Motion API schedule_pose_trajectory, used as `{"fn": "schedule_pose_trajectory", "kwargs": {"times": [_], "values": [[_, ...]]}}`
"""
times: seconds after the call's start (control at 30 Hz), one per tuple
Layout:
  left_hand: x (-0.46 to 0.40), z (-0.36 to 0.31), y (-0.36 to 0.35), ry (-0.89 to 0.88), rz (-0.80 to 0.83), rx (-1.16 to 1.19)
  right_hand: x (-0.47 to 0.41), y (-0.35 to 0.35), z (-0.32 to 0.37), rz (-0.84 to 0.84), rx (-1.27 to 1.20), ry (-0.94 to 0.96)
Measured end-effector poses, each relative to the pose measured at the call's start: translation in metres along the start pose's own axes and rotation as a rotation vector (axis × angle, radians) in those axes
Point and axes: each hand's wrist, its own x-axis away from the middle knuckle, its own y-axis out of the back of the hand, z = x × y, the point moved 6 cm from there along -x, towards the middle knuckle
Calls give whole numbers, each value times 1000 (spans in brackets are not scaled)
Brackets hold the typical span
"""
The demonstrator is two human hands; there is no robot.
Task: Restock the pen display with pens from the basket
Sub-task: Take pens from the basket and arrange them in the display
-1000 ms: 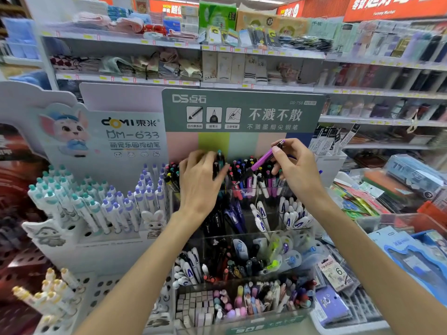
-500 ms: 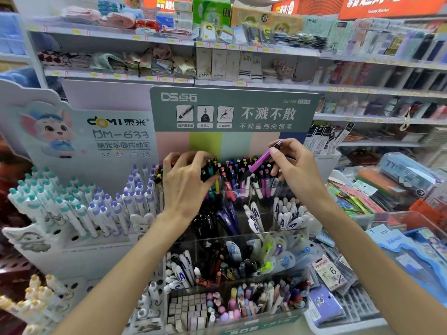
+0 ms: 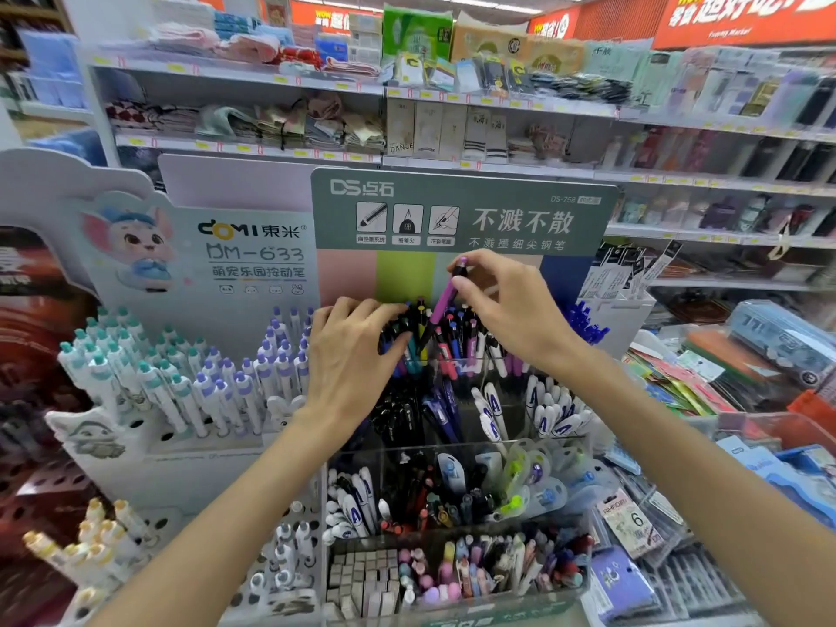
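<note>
A tiered clear pen display (image 3: 457, 450) stands in front of me under a green sign. My right hand (image 3: 506, 310) pinches a purple pen (image 3: 445, 296) by its upper end, and the pen's lower tip points down among the pens of the top row (image 3: 452, 337). At the left side of that same row my left hand (image 3: 353, 355) grips a bunch of dark pens (image 3: 407, 323). No basket is in view.
A white stand (image 3: 149, 427) of teal- and purple-capped pens is on the left. Lower tiers hold white pens, dark pens and erasers (image 3: 362, 576). Packaged stationery (image 3: 705, 373) lies to the right. Shelves (image 3: 452, 97) of goods fill the background.
My right hand has swung the purple pen from a low slant to nearly upright and moved it left over the top row. My left hand stays on the dark pens.
</note>
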Motion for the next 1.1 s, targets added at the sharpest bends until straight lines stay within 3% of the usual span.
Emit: {"fn": "schedule_pose_trajectory", "kwargs": {"times": [0.17,0.3,0.43,0.53,0.8,1.1], "values": [[4,0,8,-65,-19,35,-7,-26,3,321,398,93],[6,3,13,-66,-26,20,-19,-27,-5,299,421,19],[7,9,16,-42,-15,-5,-11,-47,14,385,662,263],[5,8,18,-63,-25,-13,-3,-51,10,354,782,319],[2,8,18,-95,-8,17,4,-54,6,261,721,288],[2,-10,18,-146,74,242,56,-2,-7,-66,422,-50]]}}
